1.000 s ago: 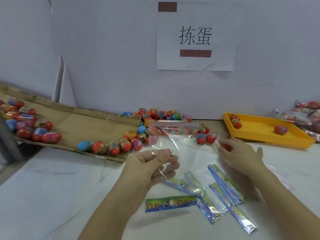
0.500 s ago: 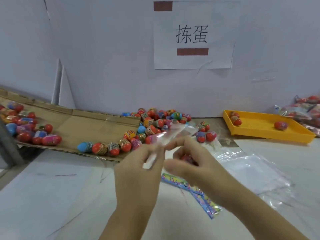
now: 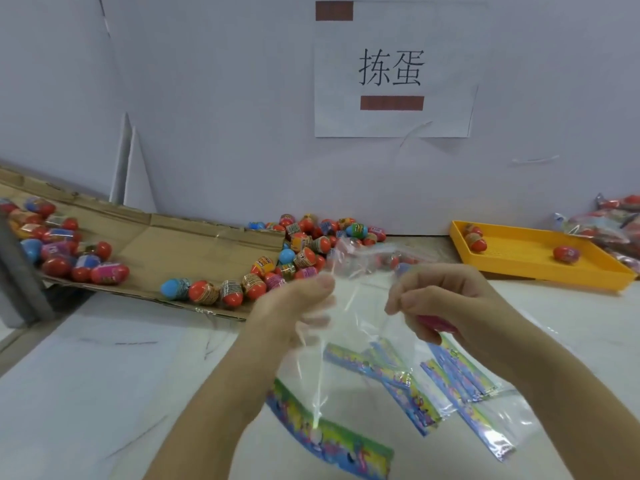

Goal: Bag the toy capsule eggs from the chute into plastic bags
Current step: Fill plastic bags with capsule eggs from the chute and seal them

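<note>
Single head cam, wide-angle, facing fwd and down, close over table [image 3: 86, 393], wall behind

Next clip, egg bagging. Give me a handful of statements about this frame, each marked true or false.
1. The left hand and the right hand both pinch the clear bag. True.
2. The yellow tray is empty. False: red eggs lie in it.
3. A row of eggs lies along the front edge of the cardboard chute. True.
4. The paper sign lies flat on the table. False: it hangs on the wall.
5. The clear bag is packed with eggs. False: it hangs limp, apparently empty.
</note>
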`<state>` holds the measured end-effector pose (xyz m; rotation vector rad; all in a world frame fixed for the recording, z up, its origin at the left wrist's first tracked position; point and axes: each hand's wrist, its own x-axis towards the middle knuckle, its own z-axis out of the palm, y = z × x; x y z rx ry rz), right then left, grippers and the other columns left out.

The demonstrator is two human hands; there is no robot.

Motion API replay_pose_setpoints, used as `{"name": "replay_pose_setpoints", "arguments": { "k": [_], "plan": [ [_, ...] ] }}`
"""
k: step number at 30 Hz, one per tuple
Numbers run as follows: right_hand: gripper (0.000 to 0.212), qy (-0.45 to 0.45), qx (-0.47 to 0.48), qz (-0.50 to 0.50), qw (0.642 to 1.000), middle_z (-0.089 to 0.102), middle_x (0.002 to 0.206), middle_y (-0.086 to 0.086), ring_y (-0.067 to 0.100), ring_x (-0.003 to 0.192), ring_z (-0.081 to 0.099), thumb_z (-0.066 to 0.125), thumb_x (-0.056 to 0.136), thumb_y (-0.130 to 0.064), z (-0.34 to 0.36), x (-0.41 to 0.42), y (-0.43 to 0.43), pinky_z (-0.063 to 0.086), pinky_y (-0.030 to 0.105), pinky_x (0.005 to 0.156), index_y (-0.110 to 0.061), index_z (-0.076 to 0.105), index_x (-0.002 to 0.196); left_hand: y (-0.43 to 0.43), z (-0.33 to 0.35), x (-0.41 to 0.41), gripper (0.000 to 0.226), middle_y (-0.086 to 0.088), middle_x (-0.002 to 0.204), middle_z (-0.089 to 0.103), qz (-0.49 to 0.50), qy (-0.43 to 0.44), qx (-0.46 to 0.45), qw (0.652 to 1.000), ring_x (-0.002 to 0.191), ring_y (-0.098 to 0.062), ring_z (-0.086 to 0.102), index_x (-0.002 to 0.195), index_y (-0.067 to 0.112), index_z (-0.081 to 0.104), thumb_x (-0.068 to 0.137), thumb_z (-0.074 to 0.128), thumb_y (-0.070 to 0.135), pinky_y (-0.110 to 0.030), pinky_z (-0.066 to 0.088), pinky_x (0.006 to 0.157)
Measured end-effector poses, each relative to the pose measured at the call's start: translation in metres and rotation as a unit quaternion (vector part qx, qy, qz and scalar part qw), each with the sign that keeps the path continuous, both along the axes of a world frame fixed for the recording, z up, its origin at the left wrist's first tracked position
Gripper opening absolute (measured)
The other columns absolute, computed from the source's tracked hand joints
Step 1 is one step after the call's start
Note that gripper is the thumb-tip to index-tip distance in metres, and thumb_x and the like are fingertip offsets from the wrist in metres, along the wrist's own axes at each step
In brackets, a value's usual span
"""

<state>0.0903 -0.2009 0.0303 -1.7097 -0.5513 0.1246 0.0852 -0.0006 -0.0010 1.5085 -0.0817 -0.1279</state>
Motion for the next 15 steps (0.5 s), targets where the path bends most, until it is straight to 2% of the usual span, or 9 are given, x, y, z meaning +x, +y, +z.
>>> {"name": "replay_pose_setpoints", "arguments": {
  "k": [1, 2, 4, 5, 7, 10, 12, 13, 15],
  "plan": [
    [0.011, 0.005, -0.022, 0.014, 1.000, 0.044, 0.048, 0.002, 0.011, 0.044, 0.038, 0.063, 0.068, -0.021, 0.000, -0.001, -0.002, 0.033, 0.017, 0.043, -0.017, 0.074, 0.066, 0.001, 0.000, 0.001, 0.063, 0.002, 0.097, 0.077, -0.056, 0.051, -0.039, 0.996, 0.080, -0.015, 0.074, 0.108, 0.015, 0.071, 0.052, 0.081, 0.045, -0.026, 0.055, 0.061],
    [0.011, 0.005, -0.044, 0.018, 0.999, 0.044, 0.050, 0.002, 0.011, 0.045, 0.039, 0.064, 0.069, -0.022, 0.000, -0.001, -0.003, 0.034, 0.018, 0.044, -0.018, 0.074, 0.067, 0.002, -0.002, 0.001, 0.052, -0.005, 0.095, 0.077, -0.084, 0.061, -0.056, 0.993, 0.077, -0.024, 0.075, 0.098, 0.012, 0.076, 0.054, 0.080, 0.038, -0.028, 0.057, 0.058],
    [0.012, -0.011, -0.055, -0.028, 0.998, 0.045, 0.053, 0.004, 0.011, 0.045, 0.039, 0.063, 0.075, -0.017, 0.000, 0.001, -0.005, 0.033, 0.020, 0.043, -0.018, 0.075, 0.075, 0.003, -0.004, 0.000, 0.036, -0.012, 0.095, 0.076, -0.077, 0.035, -0.075, 0.994, 0.075, -0.029, 0.075, 0.089, 0.012, 0.079, 0.058, 0.077, 0.030, -0.029, 0.059, 0.058],
    [0.014, -0.020, -0.028, -0.070, 0.997, 0.046, 0.056, 0.004, 0.011, 0.045, 0.039, 0.063, 0.078, -0.012, 0.001, 0.003, -0.006, 0.034, 0.021, 0.042, -0.019, 0.074, 0.082, 0.004, -0.004, 0.000, 0.036, -0.013, 0.093, 0.076, -0.058, 0.021, -0.085, 0.994, 0.073, -0.028, 0.075, 0.088, 0.012, 0.079, 0.056, 0.076, 0.028, -0.032, 0.060, 0.060],
    [0.030, -0.010, 0.090, -0.147, 0.985, 0.049, 0.067, 0.003, 0.012, 0.046, 0.043, 0.052, 0.080, 0.003, 0.002, 0.007, -0.007, 0.038, 0.024, 0.041, -0.016, 0.064, 0.099, 0.008, -0.005, 0.002, 0.041, -0.011, 0.090, 0.077, 0.005, -0.002, -0.074, 0.997, 0.071, -0.027, 0.072, 0.089, 0.008, 0.078, 0.053, 0.076, 0.027, -0.036, 0.060, 0.066],
    [0.047, -0.012, 0.273, -0.160, 0.948, 0.049, 0.082, 0.006, 0.020, 0.055, 0.054, 0.031, 0.077, 0.021, 0.006, 0.006, -0.007, 0.049, 0.029, 0.050, -0.014, 0.050, 0.099, 0.007, -0.005, 0.004, 0.031, -0.012, 0.084, 0.076, 0.064, -0.035, -0.071, 0.995, 0.068, -0.027, 0.074, 0.085, 0.008, 0.076, 0.056, 0.076, 0.019, -0.026, 0.058, 0.056],
    [0.041, -0.072, 0.282, -0.156, 0.944, 0.055, 0.087, 0.002, 0.017, 0.067, 0.063, 0.043, 0.078, 0.016, 0.006, 0.002, -0.005, 0.054, 0.025, 0.064, -0.019, 0.051, 0.099, 0.003, -0.003, 0.001, 0.025, -0.013, 0.080, 0.076, 0.080, -0.060, -0.070, 0.993, 0.066, -0.027, 0.074, 0.081, 0.010, 0.077, 0.056, 0.078, 0.016, -0.023, 0.056, 0.053],
    [0.036, -0.109, 0.264, -0.148, 0.947, 0.058, 0.093, 0.000, 0.016, 0.076, 0.066, 0.056, 0.079, 0.005, 0.005, 0.000, -0.004, 0.055, 0.025, 0.071, -0.022, 0.051, 0.103, 0.001, -0.003, 0.000, 0.022, -0.014, 0.078, 0.076, 0.084, -0.069, -0.071, 0.992, 0.066, -0.027, 0.074, 0.078, 0.012, 0.077, 0.057, 0.079, 0.015, -0.023, 0.056, 0.053],
    [0.047, -0.160, 0.219, -0.123, 0.955, 0.066, 0.101, -0.004, 0.018, 0.088, 0.067, 0.079, 0.074, -0.023, 0.005, -0.004, -0.001, 0.054, 0.025, 0.076, -0.026, 0.051, 0.112, -0.001, -0.002, -0.001, 0.019, -0.014, 0.077, 0.075, 0.089, -0.081, -0.071, 0.990, 0.065, -0.026, 0.074, 0.076, 0.012, 0.077, 0.057, 0.079, 0.015, -0.023, 0.056, 0.053]
  ]
}}
